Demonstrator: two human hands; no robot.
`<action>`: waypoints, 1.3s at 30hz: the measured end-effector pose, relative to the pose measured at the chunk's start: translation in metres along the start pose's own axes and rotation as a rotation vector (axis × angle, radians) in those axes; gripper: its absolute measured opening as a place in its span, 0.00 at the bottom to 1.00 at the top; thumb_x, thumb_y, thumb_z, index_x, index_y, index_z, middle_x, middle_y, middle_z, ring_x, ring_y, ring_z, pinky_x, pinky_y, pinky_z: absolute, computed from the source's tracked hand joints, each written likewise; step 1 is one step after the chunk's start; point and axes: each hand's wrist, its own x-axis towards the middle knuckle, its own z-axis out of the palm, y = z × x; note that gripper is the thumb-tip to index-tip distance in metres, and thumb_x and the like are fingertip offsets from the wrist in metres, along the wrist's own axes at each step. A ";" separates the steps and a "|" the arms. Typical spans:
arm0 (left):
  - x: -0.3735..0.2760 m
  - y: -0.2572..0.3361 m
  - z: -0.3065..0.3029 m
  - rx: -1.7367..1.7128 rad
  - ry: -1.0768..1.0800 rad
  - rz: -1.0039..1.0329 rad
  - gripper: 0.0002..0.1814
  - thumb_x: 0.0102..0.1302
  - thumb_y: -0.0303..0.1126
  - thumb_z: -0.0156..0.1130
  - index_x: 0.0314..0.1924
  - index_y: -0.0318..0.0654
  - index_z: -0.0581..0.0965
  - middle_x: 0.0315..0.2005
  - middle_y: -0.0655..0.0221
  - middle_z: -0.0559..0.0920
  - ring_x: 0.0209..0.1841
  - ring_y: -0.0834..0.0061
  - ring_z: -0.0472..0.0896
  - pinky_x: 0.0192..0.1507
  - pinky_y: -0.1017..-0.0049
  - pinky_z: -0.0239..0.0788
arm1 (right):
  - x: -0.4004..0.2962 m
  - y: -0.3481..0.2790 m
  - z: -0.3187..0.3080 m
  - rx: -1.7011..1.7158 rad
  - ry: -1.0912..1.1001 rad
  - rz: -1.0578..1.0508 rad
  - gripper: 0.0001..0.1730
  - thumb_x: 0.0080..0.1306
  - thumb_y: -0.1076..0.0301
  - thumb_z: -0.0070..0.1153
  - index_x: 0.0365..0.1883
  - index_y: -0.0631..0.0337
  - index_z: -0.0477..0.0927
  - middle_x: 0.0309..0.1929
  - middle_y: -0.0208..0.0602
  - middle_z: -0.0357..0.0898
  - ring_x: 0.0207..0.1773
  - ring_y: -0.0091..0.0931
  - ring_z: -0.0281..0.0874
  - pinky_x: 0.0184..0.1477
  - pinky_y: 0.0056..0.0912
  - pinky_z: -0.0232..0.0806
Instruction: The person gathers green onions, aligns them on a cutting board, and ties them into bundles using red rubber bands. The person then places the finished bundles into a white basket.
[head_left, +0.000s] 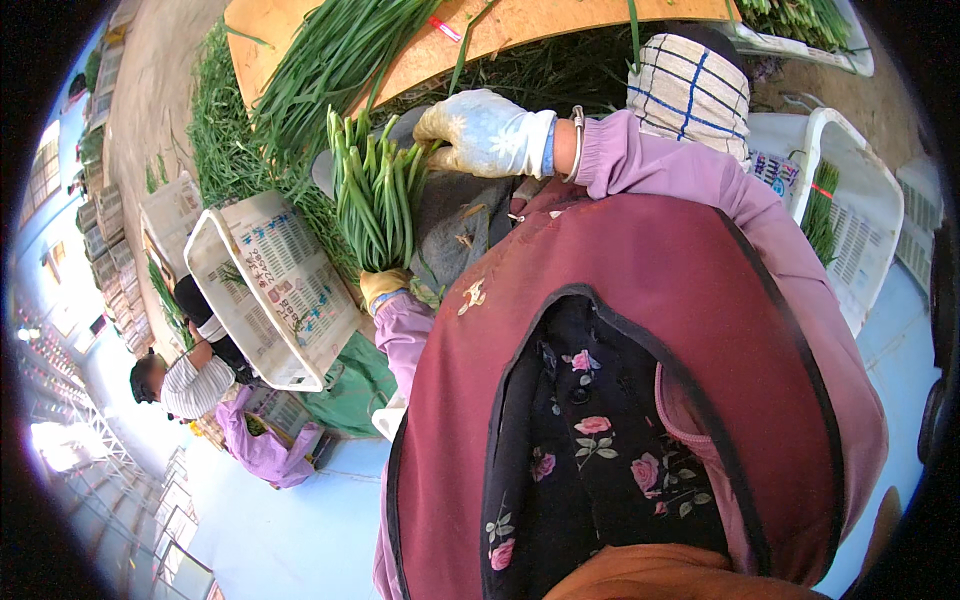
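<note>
A thick bunch of long green, chive-like stalks (379, 202) stands before me, its paler ends pointing up and away. My left hand (386, 285), in a yellowish glove, grips the bunch at its lower end. Over at the upper right edge of the bunch is my right hand (480, 135), in a light blue and white patterned glove. Its thumb and forefinger pinch at the tip of an outer stalk. A metal bangle (576, 144) circles the right wrist. Behind the bunch lies dark grey cloth (457, 232) with plant scraps on it.
A wooden board (517, 37) ahead bears long green leaves (341, 60) and a red strip (445, 28). Loose greens (225, 127) heap on the floor. White plastic crates stand left (266, 300) and right (862, 195). Other people (199, 382) work at left; a checked head covering (686, 94) is close at right.
</note>
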 end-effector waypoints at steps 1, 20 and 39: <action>-0.001 -0.003 0.001 0.002 0.001 -0.002 0.26 0.67 0.45 0.59 0.63 0.46 0.75 0.58 0.60 0.80 0.60 0.59 0.77 0.61 0.64 0.68 | -0.001 0.004 0.001 -0.029 -0.040 0.007 0.15 0.61 0.58 0.60 0.41 0.57 0.86 0.38 0.49 0.85 0.45 0.45 0.83 0.48 0.46 0.73; -0.002 0.090 -0.130 -1.553 0.002 0.312 0.23 0.71 0.22 0.59 0.64 0.28 0.68 0.52 0.59 0.75 0.56 0.62 0.76 0.62 0.59 0.74 | 0.001 0.002 -0.061 0.056 0.206 -0.245 0.32 0.62 0.48 0.67 0.57 0.62 0.79 0.52 0.47 0.81 0.55 0.37 0.79 0.58 0.37 0.70; 0.024 0.373 -0.234 -1.624 -0.474 0.144 0.09 0.75 0.32 0.52 0.39 0.34 0.74 0.29 0.63 0.81 0.33 0.63 0.82 0.39 0.60 0.78 | -0.004 -0.021 -0.033 1.570 -0.773 0.129 0.64 0.50 0.24 0.61 0.76 0.56 0.58 0.72 0.64 0.60 0.69 0.53 0.68 0.68 0.58 0.65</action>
